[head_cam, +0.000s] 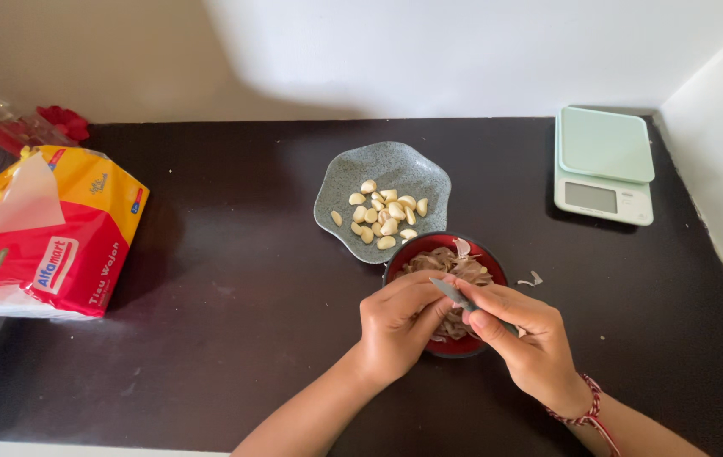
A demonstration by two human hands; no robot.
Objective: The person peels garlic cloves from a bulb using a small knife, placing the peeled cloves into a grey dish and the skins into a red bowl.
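My left hand (pixel 397 324) and my right hand (pixel 524 343) meet over a red bowl (pixel 485 251) heaped with papery garlic skins (pixel 450 263). The right hand grips a small knife (pixel 451 293) whose grey blade points left toward the left hand's fingers. The left hand's fingers are curled around something small that I cannot make out, hidden by the fingers. Just beyond the bowl, a grey speckled wavy plate (pixel 395 165) holds several peeled garlic cloves (pixel 385 215). A red string bracelet sits on my right wrist.
A pale green kitchen scale (pixel 604 165) stands at the back right of the dark table (pixel 234 296). A red and yellow tissue pack (pixel 44 237) lies at the left. Two skin scraps (pixel 532 278) lie right of the bowl. White walls border the back and right.
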